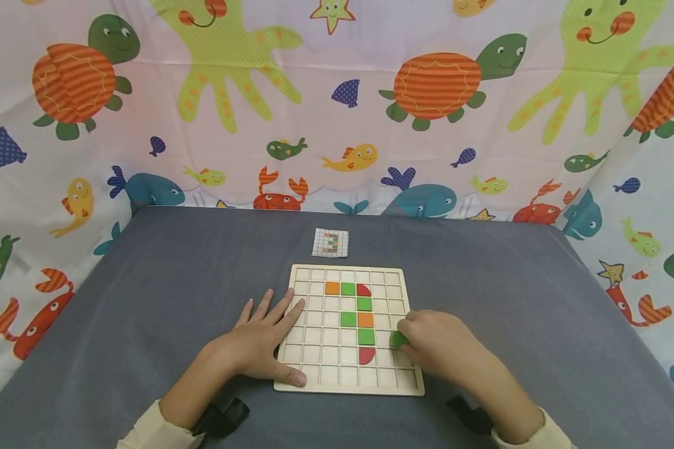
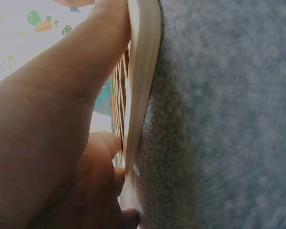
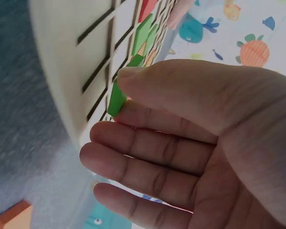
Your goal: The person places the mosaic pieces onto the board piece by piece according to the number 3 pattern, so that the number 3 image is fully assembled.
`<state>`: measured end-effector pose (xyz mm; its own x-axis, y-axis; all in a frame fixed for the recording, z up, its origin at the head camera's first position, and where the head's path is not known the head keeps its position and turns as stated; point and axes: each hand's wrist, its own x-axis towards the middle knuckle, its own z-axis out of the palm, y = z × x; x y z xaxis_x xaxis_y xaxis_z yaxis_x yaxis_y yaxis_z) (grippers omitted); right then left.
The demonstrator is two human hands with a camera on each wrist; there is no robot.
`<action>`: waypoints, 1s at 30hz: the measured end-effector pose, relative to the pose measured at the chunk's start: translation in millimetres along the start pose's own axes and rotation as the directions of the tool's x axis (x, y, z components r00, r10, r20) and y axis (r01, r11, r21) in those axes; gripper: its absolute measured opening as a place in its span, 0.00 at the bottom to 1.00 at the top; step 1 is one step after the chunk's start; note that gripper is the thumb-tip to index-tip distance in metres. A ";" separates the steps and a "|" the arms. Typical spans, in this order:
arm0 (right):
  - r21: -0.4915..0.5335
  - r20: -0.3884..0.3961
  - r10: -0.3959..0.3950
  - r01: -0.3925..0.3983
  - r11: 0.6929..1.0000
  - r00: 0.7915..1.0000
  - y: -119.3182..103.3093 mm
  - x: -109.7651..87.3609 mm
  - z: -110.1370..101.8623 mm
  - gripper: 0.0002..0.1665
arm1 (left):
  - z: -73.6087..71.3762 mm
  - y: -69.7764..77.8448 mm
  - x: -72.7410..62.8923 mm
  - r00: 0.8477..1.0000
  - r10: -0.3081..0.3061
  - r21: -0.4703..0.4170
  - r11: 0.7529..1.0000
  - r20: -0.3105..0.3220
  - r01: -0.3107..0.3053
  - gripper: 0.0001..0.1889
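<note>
A wooden grid board (image 1: 330, 375) lies on the grey cloth. My left hand (image 1: 253, 348) rests on its left edge with fingers spread, the thumb on the front left corner. At the board's right side, my right hand (image 1: 440, 343) pinches a green square tile (image 1: 397, 339) between thumb and index finger, close over the grid; in the right wrist view the tile (image 3: 116, 98) stands tilted. Set in the grid are an orange tile (image 1: 332, 288), another orange tile (image 1: 366, 320), several green tiles (image 1: 348, 289), a red rounded piece (image 1: 363, 290) and a second red rounded piece (image 1: 367, 355).
Behind the board lies a small pattern card (image 1: 331, 242) with a printed grid. An orange block (image 3: 14, 215) lies on the cloth beside the board in the right wrist view. A curtain with sea animals (image 1: 314, 81) hangs behind the grey-covered table (image 1: 202, 249).
</note>
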<state>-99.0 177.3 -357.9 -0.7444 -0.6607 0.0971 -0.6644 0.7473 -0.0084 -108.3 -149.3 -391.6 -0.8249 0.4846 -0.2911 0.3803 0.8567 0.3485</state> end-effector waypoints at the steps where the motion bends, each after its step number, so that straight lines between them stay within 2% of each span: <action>1: 0.000 0.001 -0.004 0.004 1.000 1.000 -1.3 1.3 -0.4 0.14 | 0.1 0.0 0.0 1.000 0.001 0.000 1.000 0.000 -0.001 0.68; 13: -0.039 0.005 -0.121 0.121 0.992 0.993 -21.9 22.5 -1.9 0.15 | 0.1 -0.1 0.1 1.000 0.000 0.000 1.000 0.003 0.000 0.68; 22: -0.044 0.042 -0.162 0.164 0.986 0.986 -39.6 36.9 1.2 0.14 | 0.7 0.2 -0.7 1.000 0.004 -0.006 1.000 -0.004 -0.004 0.68; 30: -0.018 0.056 -0.163 0.165 0.986 0.985 -47.9 42.7 7.8 0.14 | 1.7 -0.8 0.2 1.000 -0.003 0.007 1.000 -0.006 0.003 0.68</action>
<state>-99.5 112.8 -361.0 -0.6284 -0.7768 0.0414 -0.7766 0.6295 0.0251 -108.1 -149.5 -393.5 -0.8287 0.4807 -0.2866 0.3805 0.8594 0.3415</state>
